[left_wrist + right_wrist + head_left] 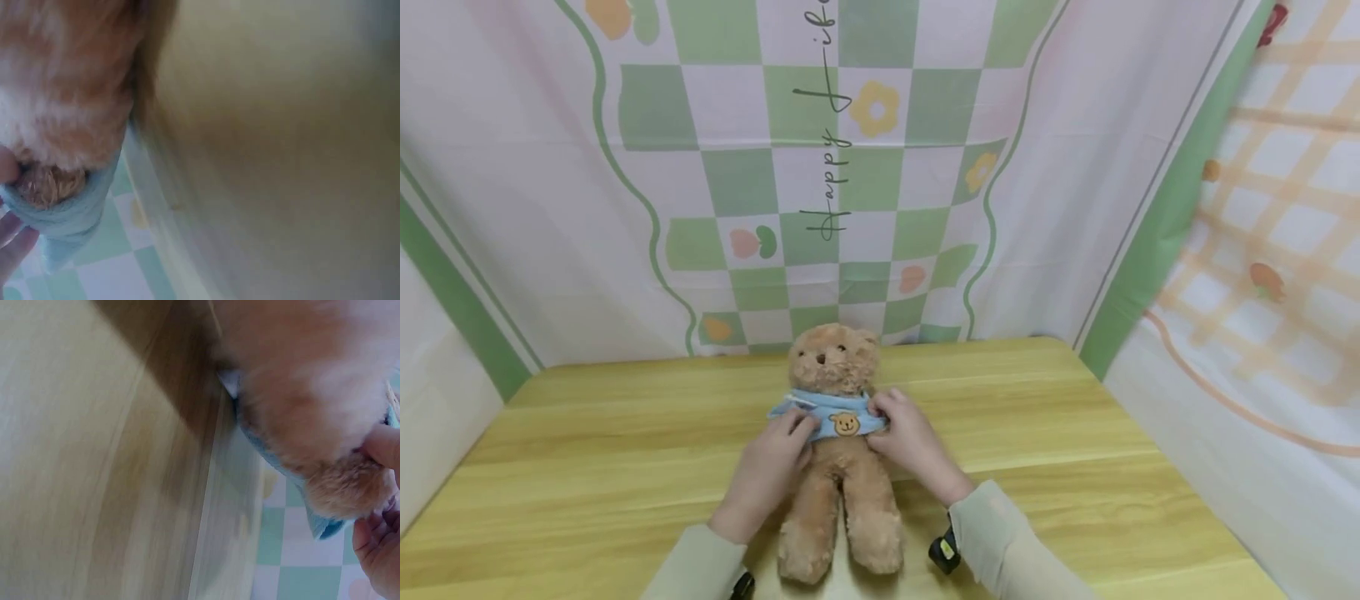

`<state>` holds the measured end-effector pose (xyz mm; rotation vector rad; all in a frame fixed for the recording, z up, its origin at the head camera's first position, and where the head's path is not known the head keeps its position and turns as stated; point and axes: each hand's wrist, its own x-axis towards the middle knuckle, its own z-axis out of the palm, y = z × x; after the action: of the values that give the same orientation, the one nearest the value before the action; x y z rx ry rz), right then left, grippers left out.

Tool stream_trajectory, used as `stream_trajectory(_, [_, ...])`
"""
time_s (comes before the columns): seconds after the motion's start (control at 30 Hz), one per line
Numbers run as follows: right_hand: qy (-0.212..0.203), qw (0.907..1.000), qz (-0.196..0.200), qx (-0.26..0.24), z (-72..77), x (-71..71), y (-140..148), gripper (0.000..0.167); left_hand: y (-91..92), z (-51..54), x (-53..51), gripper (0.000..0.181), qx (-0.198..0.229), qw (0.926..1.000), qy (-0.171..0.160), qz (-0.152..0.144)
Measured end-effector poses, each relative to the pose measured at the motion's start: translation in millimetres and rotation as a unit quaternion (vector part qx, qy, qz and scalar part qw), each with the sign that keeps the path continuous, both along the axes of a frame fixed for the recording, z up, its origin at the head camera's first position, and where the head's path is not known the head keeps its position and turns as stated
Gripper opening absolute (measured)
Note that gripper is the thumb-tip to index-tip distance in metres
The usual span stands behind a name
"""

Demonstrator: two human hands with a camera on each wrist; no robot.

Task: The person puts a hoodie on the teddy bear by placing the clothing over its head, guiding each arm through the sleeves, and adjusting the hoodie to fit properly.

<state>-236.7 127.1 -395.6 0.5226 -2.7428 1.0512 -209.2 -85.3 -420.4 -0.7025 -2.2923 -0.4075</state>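
A light brown teddy bear (840, 458) lies on its back, a small blue shirt (827, 423) with a bear face print bunched around its chest. My left hand (765, 468) pinches the shirt's lower edge on the left side. In the left wrist view, my left fingers (15, 247) grip the blue cloth (75, 219) around the bear's arm (51, 186). On the other side my right hand (913, 442) holds the shirt's edge. The right wrist view has my right hand (382, 550) with thumb and fingers round the bear's furry arm (350, 487), beside the shirt (328, 528).
The bear lies on a yellow wood-grain table (1045, 417). Behind the table hangs a green and white checked cloth (872, 179); an orange-checked cloth (1285, 208) is at the right. Black wrist devices sit by both cuffs, the right one (945, 552) more visible.
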Motion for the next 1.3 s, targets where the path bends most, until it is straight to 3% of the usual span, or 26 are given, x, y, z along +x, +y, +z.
stream_trajectory(0.07, [0.0, 0.9999, -0.001, -0.011, 0.0, -0.4, 2.2, 0.023, 1.1, 0.7, -1.0, 0.027, -0.007, 0.9996, 0.023, -0.011])
stream_trajectory(0.13, [-0.014, 0.9995, 0.005, -0.027, 0.9, -1.6, 5.2, 0.025, 1.6, 1.2, -2.0, 0.023, 0.003, 0.9997, 0.018, -0.016])
stream_trajectory(0.3, [-0.101, 0.9884, 0.034, -0.108, 6.7, -3.3, 12.0, 0.039, 0.8, 2.6, -2.7, 0.013, 0.059, 0.9966, -0.056, -0.015])
stream_trajectory(0.43, [-0.15, 0.9778, 0.006, -0.146, 10.1, -2.8, 9.7, 0.037, -0.6, 4.6, -2.7, 0.006, 0.087, 0.9898, -0.113, -0.011])
stream_trajectory(0.53, [-0.155, 0.9762, -0.028, -0.149, 11.5, -2.8, 5.6, 0.034, -0.6, 9.1, -2.2, 0.002, 0.117, 0.9764, -0.181, -0.019])
stream_trajectory(0.67, [-0.157, 0.9755, -0.042, -0.148, 14.7, -2.7, 2.1, 0.032, -1.0, 14.9, 0.0, 0.011, 0.165, 0.9489, -0.267, -0.028])
stream_trajectory(0.7, [-0.157, 0.9763, -0.041, -0.143, 15.7, -2.5, 1.5, 0.032, -1.1, 15.8, 0.7, 0.013, 0.169, 0.9456, -0.276, -0.029])
stream_trajectory(0.73, [-0.156, 0.9772, -0.04, -0.138, 16.7, -2.4, 0.9, 0.033, -1.0, 16.4, 0.9, 0.014, 0.168, 0.9461, -0.276, -0.028])
stream_trajectory(0.8, [-0.154, 0.9788, -0.037, -0.13, 19.1, -2.5, -0.6, 0.036, 0.0, 16.8, 0.8, 0.018, 0.151, 0.9561, -0.25, -0.021])
stream_trajectory(0.93, [-0.137, 0.9836, -0.036, -0.111, 23.8, -1.7, -2.9, 0.041, 5.4, 17.2, -1.2, 0.018, 0.052, 0.9917, -0.115, 0.022])
stream_trajectory(1.0, [-0.134, 0.9853, -0.035, -0.101, 25.6, -1.5, -4.2, 0.041, 7.7, 18.4, -2.0, 0.018, 0.007, 0.9978, -0.052, 0.04])
stream_trajectory(1.07, [-0.13, 0.9862, -0.036, -0.095, 27.2, -1.3, -5.5, 0.041, 9.4, 20.1, -2.8, 0.017, -0.023, 0.9986, -0.011, 0.047])
stream_trajectory(1.13, [-0.13, 0.9863, -0.036, -0.095, 27.8, -1.2, -6.1, 0.04, 10.8, 20.6, -4.3, 0.014, -0.037, 0.9984, 0.003, 0.043])
stream_trajectory(1.2, [-0.127, 0.9861, -0.037, -0.1, 26.7, -1.0, -6.3, 0.039, 12.0, 20.1, -4.3, 0.011, -0.033, 0.9989, -0.005, 0.032])
stream_trajectory(1.3, [-0.112, 0.9878, -0.037, -0.101, 22.4, -1.1, -6.2, 0.036, 13.3, 18.5, -2.8, 0.007, 0.005, 0.9982, -0.06, 0.005])
